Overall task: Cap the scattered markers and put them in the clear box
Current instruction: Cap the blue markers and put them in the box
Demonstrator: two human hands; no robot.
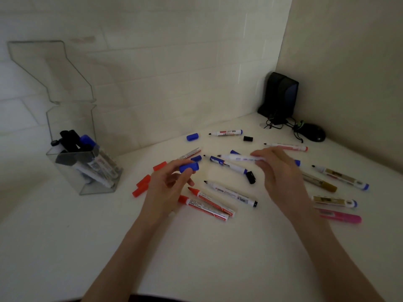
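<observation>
My left hand pinches a blue cap above the white table. My right hand holds an uncapped white marker, its tip pointing left toward the cap, a small gap between them. Several uncapped markers lie scattered around: two red ones near my left hand, a black-ended one, a blue one. Loose red caps, blue caps and black caps lie among them. The clear box stands at the left, lid up, with several capped markers inside.
More markers lie at the right: gold ones, a pink one, a blue-ended one. A black speaker, tangled cable and a black mouse fill the back right corner. Walls close the table at back and right.
</observation>
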